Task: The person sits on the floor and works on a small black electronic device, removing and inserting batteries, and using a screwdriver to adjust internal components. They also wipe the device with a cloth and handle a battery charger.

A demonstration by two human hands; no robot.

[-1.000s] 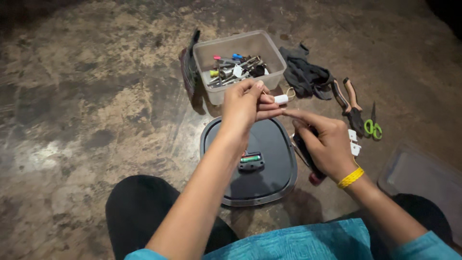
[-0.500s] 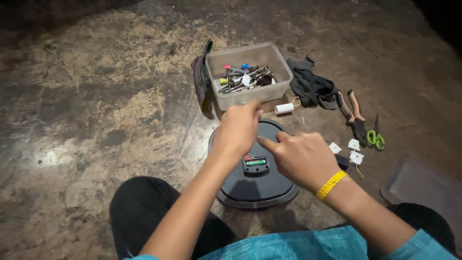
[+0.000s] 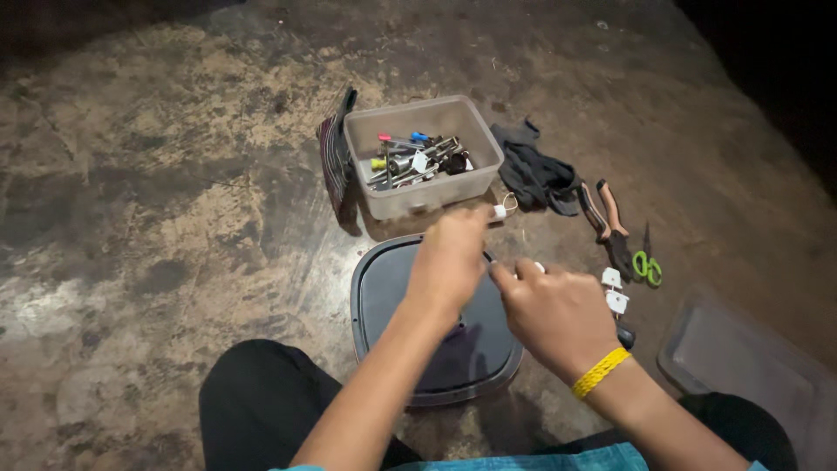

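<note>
While blurred at lower centre, left hand (image 3: 449, 262) and right hand (image 3: 558, 314) over a dark rounded device (image 3: 410, 314) on the floor, hiding its middle; grip cannot be told. Just right, white tags (image 3: 614, 290). Farther up: clear tub of tools (image 3: 423, 157), black cloth (image 3: 534, 174), orange pliers (image 3: 608, 218), green scissors (image 3: 647, 262).

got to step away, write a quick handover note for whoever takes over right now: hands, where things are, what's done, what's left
Left hand: blurred over the dark tray, fingers curled; grip not clear.
Right hand: beside it over the tray, fingers curled, contents hidden.
Tool box sits behind the tray; cloth, pliers, green scissors and white clips to the right; clear lid far right.
Done: tools laid out, tray on the floor in front of the knees.
Left: whatever the fingers are working on over the tray; cannot tell how far along.
</note>
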